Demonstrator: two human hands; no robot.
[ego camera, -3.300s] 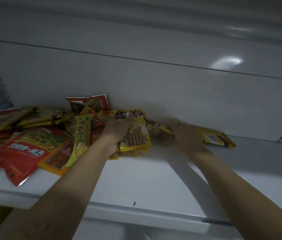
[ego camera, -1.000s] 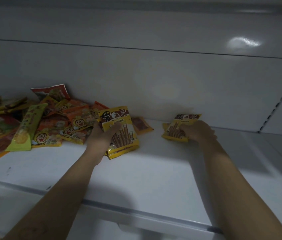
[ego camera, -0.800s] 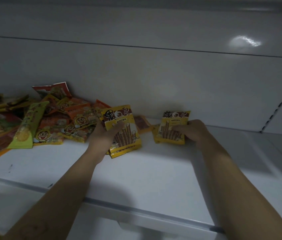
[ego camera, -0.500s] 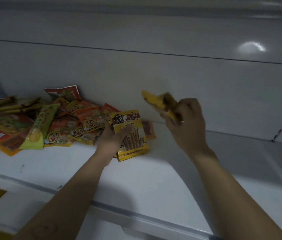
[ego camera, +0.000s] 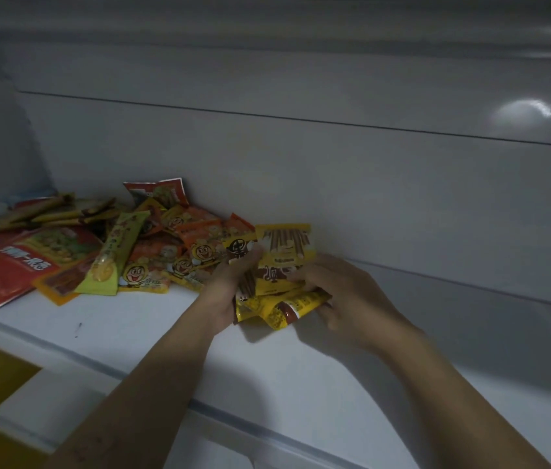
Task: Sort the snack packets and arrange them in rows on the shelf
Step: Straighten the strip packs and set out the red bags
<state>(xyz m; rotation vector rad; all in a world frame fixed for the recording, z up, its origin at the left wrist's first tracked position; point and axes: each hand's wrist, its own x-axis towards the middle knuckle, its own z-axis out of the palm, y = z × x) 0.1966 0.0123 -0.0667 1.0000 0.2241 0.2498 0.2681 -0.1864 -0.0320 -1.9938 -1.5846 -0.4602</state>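
Observation:
On the white shelf both my hands hold a small stack of yellow biscuit-stick packets. My left hand grips the stack from the left, thumb across the front. My right hand holds it from the right, with its fingers on the top packet and on the lower packets. A mixed pile of snack packets lies to the left: orange cartoon-face packets, a green-yellow packet and a large red bag.
The shelf's back wall rises just behind the packets. Thin brown-yellow packets lie at the far left. The shelf's front edge runs across the lower view. Bare shelf surface stretches to the right of my hands.
My right hand lifted its yellow packets from the right of the shelf and brought them left onto the packet in my left hand. Both hands now hold one stack.

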